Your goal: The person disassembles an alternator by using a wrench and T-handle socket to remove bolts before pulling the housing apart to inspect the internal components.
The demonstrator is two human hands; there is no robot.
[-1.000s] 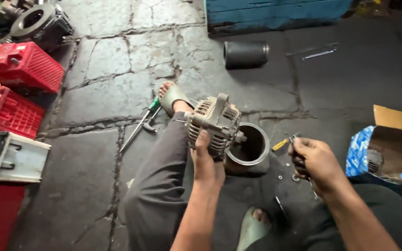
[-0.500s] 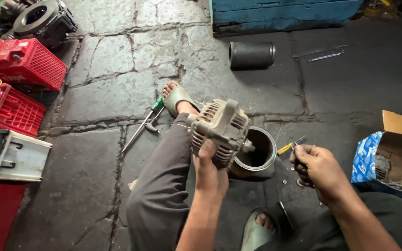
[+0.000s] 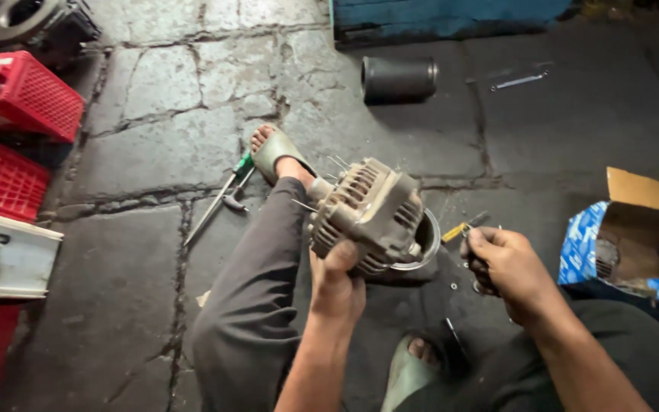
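From the head view, an alternator (image 3: 368, 214) with a dull grey ribbed, slotted casing is held up above the person's lap, tilted, with thin wire leads sticking out of its upper edge and a short shaft end showing at its lower right. It sits just in front of a round metal housing (image 3: 419, 246) that rests on the stone floor (image 3: 146, 99) behind it. The left hand (image 3: 337, 282) has its grip closed firmly around the lower edge of the alternator, fingers curled up over the casing. The right hand (image 3: 505, 267) is well apart from it to the right, its grip narrow and closed on a small dark tool, with a yellow-handled piece (image 3: 455, 230) showing just beside the knuckles; what kind of tool it is cannot be told. A green-handled screwdriver (image 3: 219, 198) lies on the floor near the sandalled foot (image 3: 276, 152). A dark metal cylinder (image 3: 398, 78) lies farther off, red crates (image 3: 17, 95) stand at the left, and an open cardboard box (image 3: 642, 229) sits at the right.
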